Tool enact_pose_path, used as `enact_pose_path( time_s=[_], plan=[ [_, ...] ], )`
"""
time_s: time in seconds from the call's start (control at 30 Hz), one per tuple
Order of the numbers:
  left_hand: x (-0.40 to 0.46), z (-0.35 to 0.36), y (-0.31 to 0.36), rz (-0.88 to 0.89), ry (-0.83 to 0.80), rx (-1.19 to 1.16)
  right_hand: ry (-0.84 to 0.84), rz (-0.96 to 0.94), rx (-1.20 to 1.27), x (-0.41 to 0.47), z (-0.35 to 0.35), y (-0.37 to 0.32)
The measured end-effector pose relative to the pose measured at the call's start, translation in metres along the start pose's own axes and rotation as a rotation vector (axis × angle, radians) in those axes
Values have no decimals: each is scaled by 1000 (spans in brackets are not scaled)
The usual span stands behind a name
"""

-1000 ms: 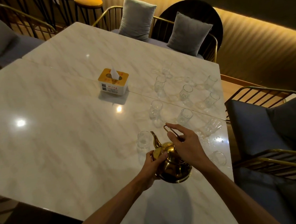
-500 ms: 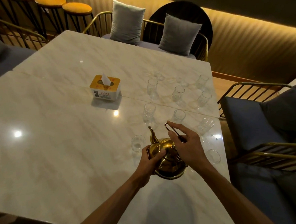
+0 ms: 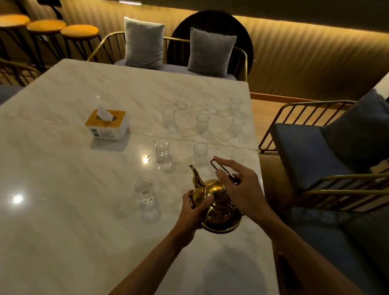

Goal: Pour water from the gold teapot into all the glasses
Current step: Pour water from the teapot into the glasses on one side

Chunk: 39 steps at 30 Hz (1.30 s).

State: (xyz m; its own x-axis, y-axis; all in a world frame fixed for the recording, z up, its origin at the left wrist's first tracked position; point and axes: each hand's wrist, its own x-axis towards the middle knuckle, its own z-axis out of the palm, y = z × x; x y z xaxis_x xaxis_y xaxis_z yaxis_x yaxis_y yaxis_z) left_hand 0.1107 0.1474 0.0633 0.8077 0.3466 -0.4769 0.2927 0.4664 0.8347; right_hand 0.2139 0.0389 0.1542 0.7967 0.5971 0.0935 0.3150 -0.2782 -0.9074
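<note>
Head view: the gold teapot (image 3: 216, 204) is found near the right edge of the marble table (image 3: 55, 201), tilted, with its spout (image 3: 196, 175) directed away from the person toward the glasses. The left hand (image 3: 196, 206) is closed around the pot's left flank, thumb laid across the body, judged to be steadying the weight. The right hand (image 3: 241, 185) is pinched on the wire handle (image 3: 221, 170), thumb and fingers closed on the loop, palm otherwise loose; this grip is judged to control the tilt. The nearest glass (image 3: 144, 191) stands apart to the left of the spout and appears to hold some water. A second glass (image 3: 163, 149) stands further off, and the others are ranged beyond, toward the far right of the table; their fill levels cannot be told. No stream is seen at the spout, so pouring is judged not to be under way at this moment. A tissue box (image 3: 106, 124) stands well clear to the left. Compared with half a second earlier, both grips are unchanged and the pot is held in much the same attitude beside the same glass; the camera has been raised, so more of the far wall and stools is shown.
</note>
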Motion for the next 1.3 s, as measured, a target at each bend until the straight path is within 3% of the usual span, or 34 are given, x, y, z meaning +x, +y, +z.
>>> enact_pose_path(
  time_s=[0.43, 0.9, 1.1, 1.3],
  plan=[
    [-5, 159, -53, 26, 54, -55, -53, -39, -58, -30, -144, 55],
    [42, 180, -46, 27, 12, -34, 107, 4, -132, -3, -170, 77],
    [70, 200, -41, 67, 82, -33, 43, -5, -94, 27, -190, 90],
    [98, 245, -46, 115, 213, -133, -131, -62, -59, 71, -219, 123]
  ],
)
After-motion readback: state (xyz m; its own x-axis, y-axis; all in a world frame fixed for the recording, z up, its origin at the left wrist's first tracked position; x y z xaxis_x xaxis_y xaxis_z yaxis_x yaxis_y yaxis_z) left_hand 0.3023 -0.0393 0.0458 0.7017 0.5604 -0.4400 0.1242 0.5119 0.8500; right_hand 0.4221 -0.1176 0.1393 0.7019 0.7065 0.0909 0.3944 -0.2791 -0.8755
